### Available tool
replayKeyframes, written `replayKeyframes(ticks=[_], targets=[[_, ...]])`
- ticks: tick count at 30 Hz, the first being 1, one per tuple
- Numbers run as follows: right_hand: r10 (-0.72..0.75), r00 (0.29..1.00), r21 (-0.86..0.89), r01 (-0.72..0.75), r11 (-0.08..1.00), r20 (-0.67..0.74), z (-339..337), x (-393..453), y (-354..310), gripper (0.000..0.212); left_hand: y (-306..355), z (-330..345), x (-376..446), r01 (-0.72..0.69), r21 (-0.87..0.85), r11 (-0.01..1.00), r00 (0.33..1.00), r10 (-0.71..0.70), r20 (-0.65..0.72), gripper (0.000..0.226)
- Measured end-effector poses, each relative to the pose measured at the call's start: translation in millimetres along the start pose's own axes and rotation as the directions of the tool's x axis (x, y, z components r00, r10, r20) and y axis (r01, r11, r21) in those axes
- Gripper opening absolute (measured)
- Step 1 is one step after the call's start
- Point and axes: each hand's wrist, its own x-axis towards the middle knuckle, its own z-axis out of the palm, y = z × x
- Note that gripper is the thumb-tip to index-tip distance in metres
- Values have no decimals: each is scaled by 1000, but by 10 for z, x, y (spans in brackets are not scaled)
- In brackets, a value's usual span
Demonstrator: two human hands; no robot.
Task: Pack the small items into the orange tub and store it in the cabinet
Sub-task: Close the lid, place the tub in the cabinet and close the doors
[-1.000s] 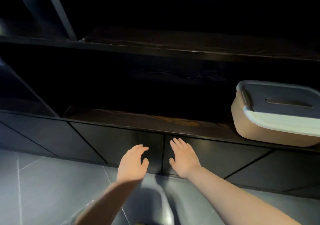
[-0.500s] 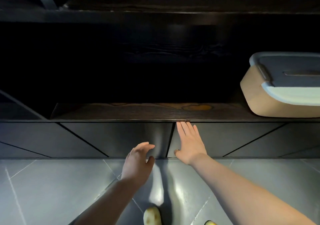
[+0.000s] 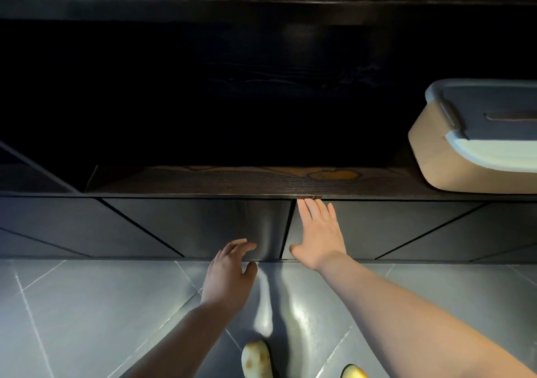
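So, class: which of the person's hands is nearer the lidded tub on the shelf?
Right. The right hand lies below-left of the tub; the left hand is lower, farther left.

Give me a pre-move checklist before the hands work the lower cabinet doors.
1. Right hand flat on the right door, fingers at its top edge: ok.
2. Left hand touching the left door: cannot tell.
3. Both hands empty: ok.
4. Both doors shut, seam between them: ok.
5. Lidded tub resting on the open shelf, clear of the hands: ok.
6. Feet clear of the doors: ok.
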Motion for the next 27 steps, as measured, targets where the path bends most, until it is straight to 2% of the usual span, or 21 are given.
replayKeyframes(ticks=[3,7,15,21,27], targets=[[38,995,-2,-38,999,91,-78,-152,171,104,185,85,59,-59,0,998,998,59,33,37],[141,982,3,-142,990,124,-202,-672,709,100,672,356,187,-145,-28,989,985,147,90,38],[323,946,14,-323,946,9,-748,-1315,2260,89,2046,1236,179,-299,-54,953,945,303,124,37],[280,956,-20,-279,960,85,-949,-1557,3443,85,2874,2036,23,-265,-24,964,957,266,112,38],[152,975,-28,-149,988,162,-1089,-1468,3934,83,3243,2432,-70,-158,2,987,984,157,82,41]])
